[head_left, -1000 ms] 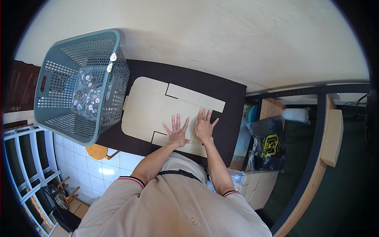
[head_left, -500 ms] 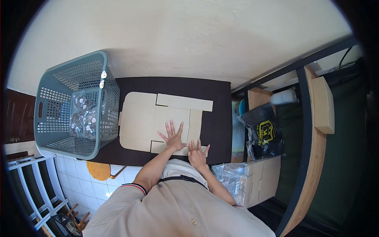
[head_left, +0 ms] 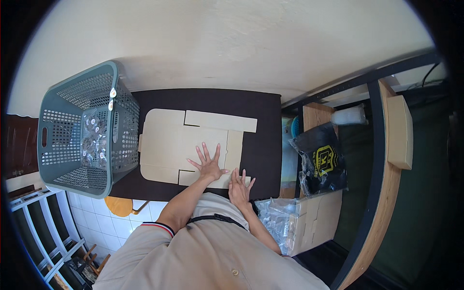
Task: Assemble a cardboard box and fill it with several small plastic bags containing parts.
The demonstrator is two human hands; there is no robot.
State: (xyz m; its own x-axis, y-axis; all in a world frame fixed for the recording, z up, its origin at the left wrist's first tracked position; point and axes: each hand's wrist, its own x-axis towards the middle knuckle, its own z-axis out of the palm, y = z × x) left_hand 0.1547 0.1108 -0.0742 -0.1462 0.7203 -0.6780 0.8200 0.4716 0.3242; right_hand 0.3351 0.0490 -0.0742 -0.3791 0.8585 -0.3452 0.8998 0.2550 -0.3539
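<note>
Near the front edge of the worktop (head_left: 263,145), flat cardboard (head_left: 166,140) is touched by left hand (head_left: 210,170) and right hand (head_left: 239,192), fingers (head_left: 206,152) apart.

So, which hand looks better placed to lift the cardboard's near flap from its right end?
Probably the right hand: its fingers are at that end of the near flap. The left hand is spread on the cardboard farther left, seemingly better suited to steadying it.

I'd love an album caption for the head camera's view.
Left hand spread on flat cardboard, right hand at its near edge, a perforated basket to the left.
</note>
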